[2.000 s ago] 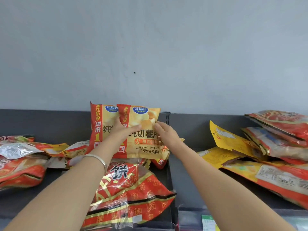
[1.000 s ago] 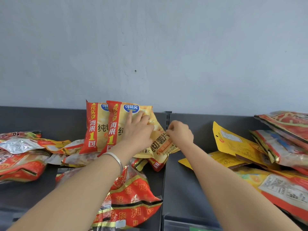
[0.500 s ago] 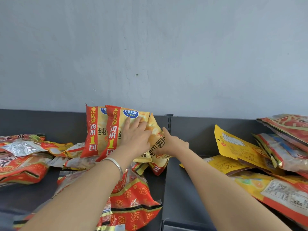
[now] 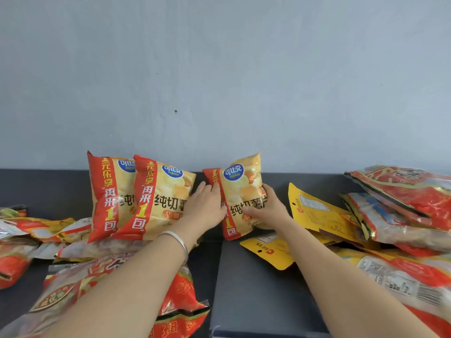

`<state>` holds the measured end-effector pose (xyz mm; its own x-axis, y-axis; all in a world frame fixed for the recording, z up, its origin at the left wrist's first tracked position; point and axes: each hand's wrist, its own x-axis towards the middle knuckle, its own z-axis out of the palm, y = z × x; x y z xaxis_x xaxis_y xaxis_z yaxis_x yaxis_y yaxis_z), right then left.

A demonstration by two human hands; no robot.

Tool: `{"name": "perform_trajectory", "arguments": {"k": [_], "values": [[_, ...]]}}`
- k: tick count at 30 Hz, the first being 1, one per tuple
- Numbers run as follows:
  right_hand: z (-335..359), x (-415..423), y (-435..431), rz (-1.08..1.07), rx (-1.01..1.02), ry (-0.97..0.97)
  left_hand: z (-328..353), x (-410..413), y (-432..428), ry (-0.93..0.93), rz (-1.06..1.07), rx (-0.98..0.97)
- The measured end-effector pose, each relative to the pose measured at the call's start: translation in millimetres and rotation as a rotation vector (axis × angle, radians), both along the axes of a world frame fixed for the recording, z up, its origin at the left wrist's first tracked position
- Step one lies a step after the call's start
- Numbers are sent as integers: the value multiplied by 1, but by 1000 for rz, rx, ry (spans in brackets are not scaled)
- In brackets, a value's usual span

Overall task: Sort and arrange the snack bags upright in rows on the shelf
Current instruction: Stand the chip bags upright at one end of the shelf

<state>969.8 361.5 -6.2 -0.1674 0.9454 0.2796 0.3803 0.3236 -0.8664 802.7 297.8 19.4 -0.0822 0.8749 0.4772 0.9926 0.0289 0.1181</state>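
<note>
Two yellow-and-red chip bags (image 4: 111, 191) (image 4: 161, 198) stand upright side by side against the dark back panel of the shelf (image 4: 256, 284). A third chip bag of the same kind (image 4: 240, 189) stands upright just to their right. My right hand (image 4: 267, 209) grips its right side, thumb across the front. My left hand (image 4: 206, 204) lies with straight fingers against its left edge, between it and the second bag.
Large red bags (image 4: 180, 311) lie flat at the front left, more crumpled ones (image 4: 29, 230) at the far left. Flat yellow pouches (image 4: 317, 213) (image 4: 268, 252) and a stack of red bags (image 4: 402, 198) fill the right. Bare shelf shows front centre.
My right hand has pulled a third chip bag out from beside the standing pair and stood it upright to their right. My left hand moved from the second bag to the third bag's left edge.
</note>
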Motion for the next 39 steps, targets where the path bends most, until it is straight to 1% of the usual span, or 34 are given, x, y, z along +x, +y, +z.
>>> {"name": "perform_trajectory", "arguments": {"k": [2,3,4,6,8,13,17,20,23,27,30,34,37,39], "values": [[-6,8,2,54,-57,70,-4,17,10,-428,-136,-110],[-8,10,3,73,-76,78,-6,23,15,-592,-158,-134],[-9,12,4,84,-89,71,-8,29,17,-704,-155,-139],[-12,14,5,91,-109,39,-12,37,21,-844,-159,-143],[-12,17,5,77,-119,-22,-15,43,23,-893,-195,-151],[-8,40,7,-48,-107,-327,-19,55,28,-803,-264,-159],[-10,49,2,-71,-165,-466,-23,62,34,-746,-254,-131],[-8,48,-3,-122,-175,-576,-23,64,35,-726,-201,-68],[-1,48,-12,-118,-168,-721,-21,64,31,-570,-141,51],[7,53,-28,-18,-93,-867,-16,67,25,-348,-128,226],[10,56,-38,53,-61,-982,-16,71,21,-152,-142,301],[14,55,-53,61,-49,-1080,-19,70,13,80,-198,333],[20,56,-63,102,-68,-1097,-19,66,11,142,-270,242],[22,56,-71,173,-119,-1154,-19,62,12,159,-286,170]]}}
